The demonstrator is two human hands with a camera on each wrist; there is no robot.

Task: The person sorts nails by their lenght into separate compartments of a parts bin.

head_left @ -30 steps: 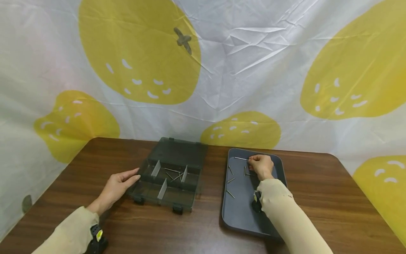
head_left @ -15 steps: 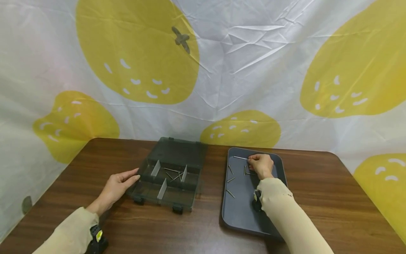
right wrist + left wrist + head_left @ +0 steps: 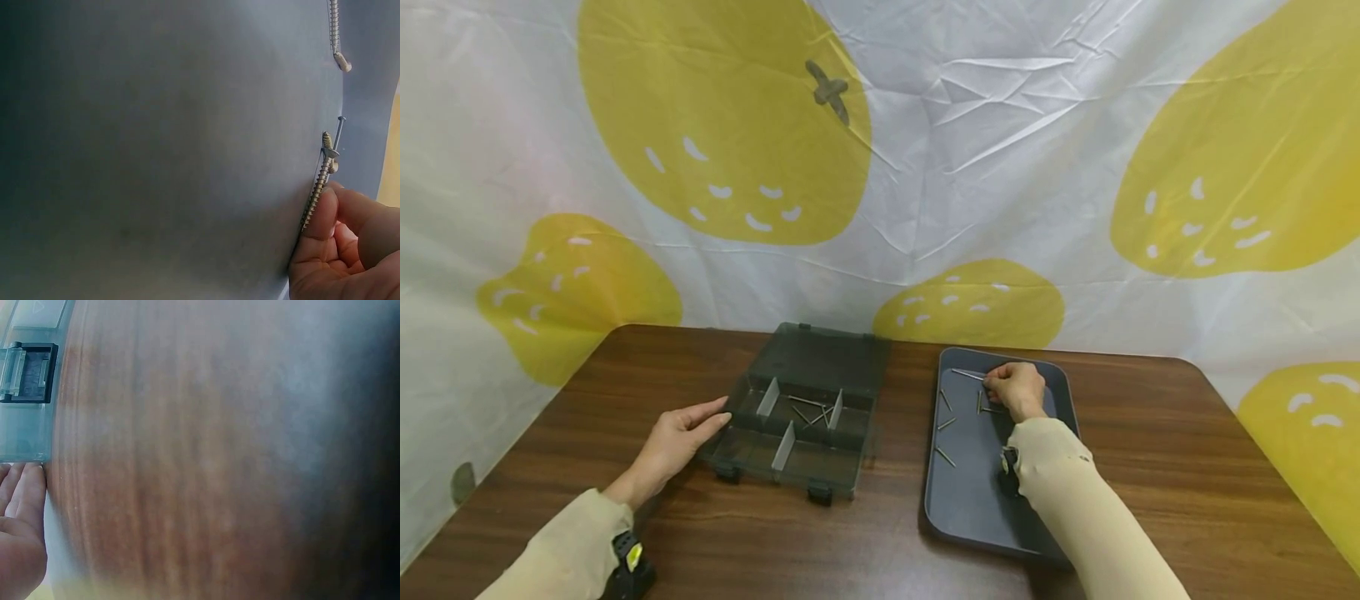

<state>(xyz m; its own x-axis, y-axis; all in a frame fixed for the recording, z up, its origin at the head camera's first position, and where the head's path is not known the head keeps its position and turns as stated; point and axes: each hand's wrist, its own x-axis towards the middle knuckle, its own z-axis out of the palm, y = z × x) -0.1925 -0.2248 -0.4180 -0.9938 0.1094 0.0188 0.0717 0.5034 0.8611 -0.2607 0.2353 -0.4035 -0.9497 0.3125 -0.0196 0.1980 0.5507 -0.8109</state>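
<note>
My left hand (image 3: 670, 443) touches the left side of a smoky, see-through compartment box (image 3: 820, 475) with straight fingers; the left wrist view shows its fingers (image 3: 28, 497) against the box's edge. The lid (image 3: 823, 358) is raised at the back. Several nails or screws (image 3: 811, 412) lie in the middle back compartment. Over the far end of a grey tray (image 3: 977, 508), my right hand (image 3: 1018, 390) pinches one end of a long thin nail (image 3: 966, 373); its head end shows in the right wrist view. A threaded screw (image 3: 317, 187) lies right beside the fingertips.
More screws (image 3: 945, 457) lie scattered along the tray's left side, and a few (image 3: 980, 403) just below the right hand. The wooden table (image 3: 880, 550) runs between box and tray. A curtain with yellow fruit prints (image 3: 917, 167) hangs behind.
The nail in my right fingers has tilted slightly, its held end coming a little nearer. My left hand, the box and the tray stay put.
</note>
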